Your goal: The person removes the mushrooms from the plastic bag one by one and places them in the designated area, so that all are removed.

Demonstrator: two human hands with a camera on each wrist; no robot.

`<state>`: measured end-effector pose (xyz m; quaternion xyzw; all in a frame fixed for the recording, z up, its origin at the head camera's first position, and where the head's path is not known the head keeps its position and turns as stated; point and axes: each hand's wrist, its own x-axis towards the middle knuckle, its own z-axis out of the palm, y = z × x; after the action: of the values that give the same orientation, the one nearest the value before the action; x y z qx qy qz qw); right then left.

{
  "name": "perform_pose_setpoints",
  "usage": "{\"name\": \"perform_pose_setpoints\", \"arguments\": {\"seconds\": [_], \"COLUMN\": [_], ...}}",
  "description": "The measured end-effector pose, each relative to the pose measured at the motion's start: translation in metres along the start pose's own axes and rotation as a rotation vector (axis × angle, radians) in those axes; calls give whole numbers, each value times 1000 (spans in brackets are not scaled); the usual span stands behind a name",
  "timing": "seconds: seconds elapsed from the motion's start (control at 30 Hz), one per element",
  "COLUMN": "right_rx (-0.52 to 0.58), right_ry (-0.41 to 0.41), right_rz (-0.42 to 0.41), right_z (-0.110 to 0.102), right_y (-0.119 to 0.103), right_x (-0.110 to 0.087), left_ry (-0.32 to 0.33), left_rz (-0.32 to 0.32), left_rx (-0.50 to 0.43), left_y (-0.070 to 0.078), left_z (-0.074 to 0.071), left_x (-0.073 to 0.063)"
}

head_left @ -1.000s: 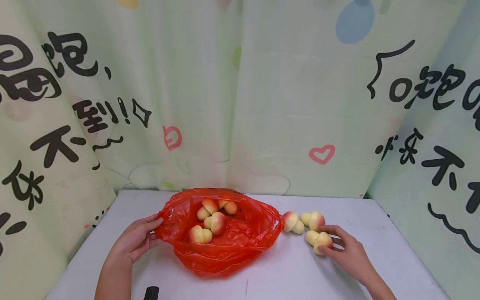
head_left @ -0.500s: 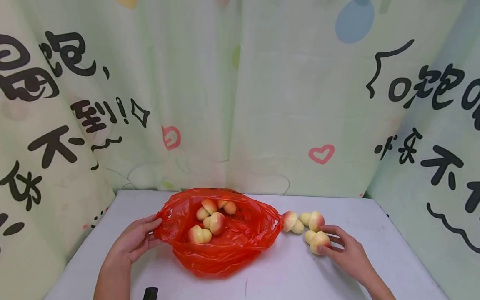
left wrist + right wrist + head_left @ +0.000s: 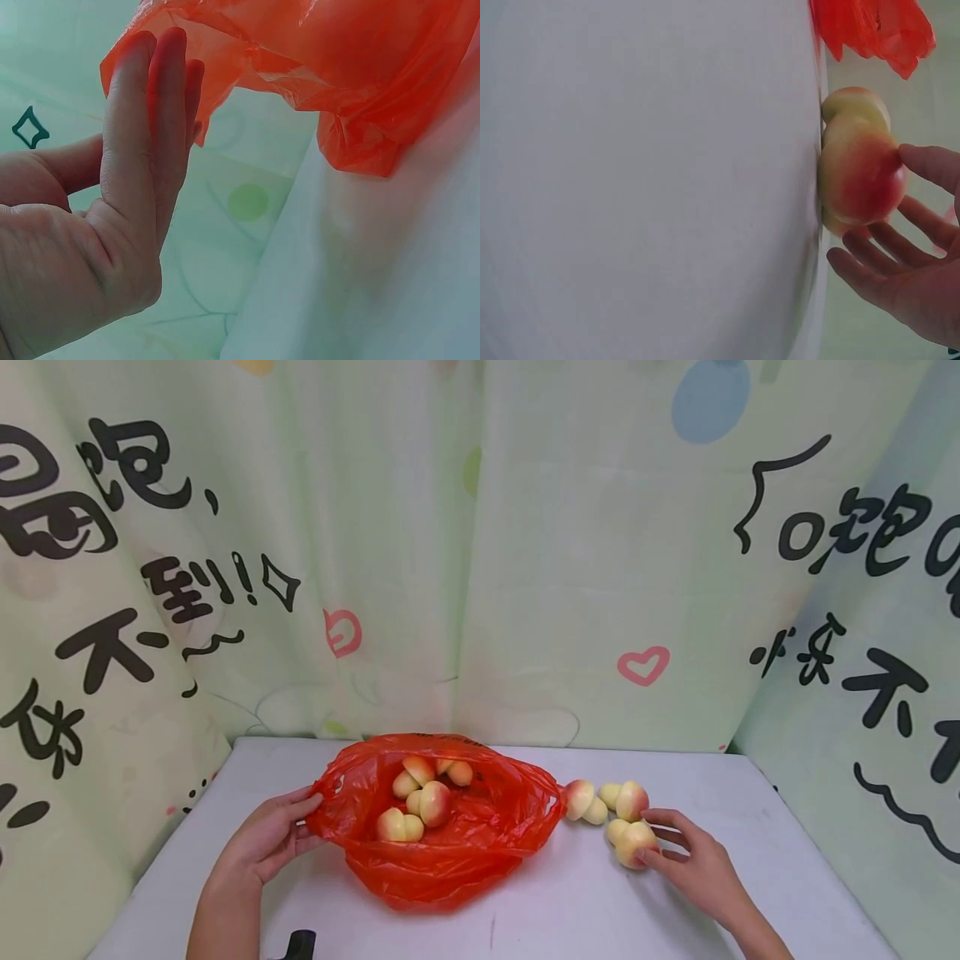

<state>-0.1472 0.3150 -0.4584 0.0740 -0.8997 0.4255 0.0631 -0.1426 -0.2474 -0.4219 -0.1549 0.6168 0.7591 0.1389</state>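
A red plastic bag lies with its mouth spread wide, several yellow-and-red mushroom-shaped pieces inside. At its left side my left hand pinches the edge of the bag; in the left wrist view the fingers show against the thin red film. Right of the bag, three similar pieces lie close together on the table. The nearest mushroom-shaped piece is beside my right hand, whose thumb and spread fingers straddle its red cap. In the right wrist view the thumb tip is at the cap, with the fingers below it.
The other two mushroom-shaped pieces are one piece at the bag's right corner and one piece farther right. A white table carries everything. Printed curtains stand behind and at both sides. A small black object shows at the lower edge.
The nearest mushroom-shaped piece has shifted slightly left, away from my right palm, while that hand stays nearly in place. My left hand and the bag are almost unchanged.
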Motion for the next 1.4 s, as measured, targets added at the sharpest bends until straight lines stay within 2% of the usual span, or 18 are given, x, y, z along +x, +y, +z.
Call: {"name": "perform_pose_setpoints", "arguments": {"seconds": [0.2,0.57,0.9,1.0,1.4], "right_rx": [-53,-95,-43,-16,88], "right_ry": [-13,30,203,227,156], "right_rz": [58,20,-61,-70,-123], "right_z": [0,0,3,6,31], "right_y": [-4,-12,-22,-29,-68], "right_x": [0,0,-1,1,13], "left_ry": [4,-4,-26,-27,-22], "left_rz": [1,9,14,15,20], "left_rx": [-2,-8,-8,-3,-8], "left_y": [-1,-1,0,0,3], "left_z": [-1,-2,-2,-2,-4], "left_x": [2,1,1,1,-2]}}
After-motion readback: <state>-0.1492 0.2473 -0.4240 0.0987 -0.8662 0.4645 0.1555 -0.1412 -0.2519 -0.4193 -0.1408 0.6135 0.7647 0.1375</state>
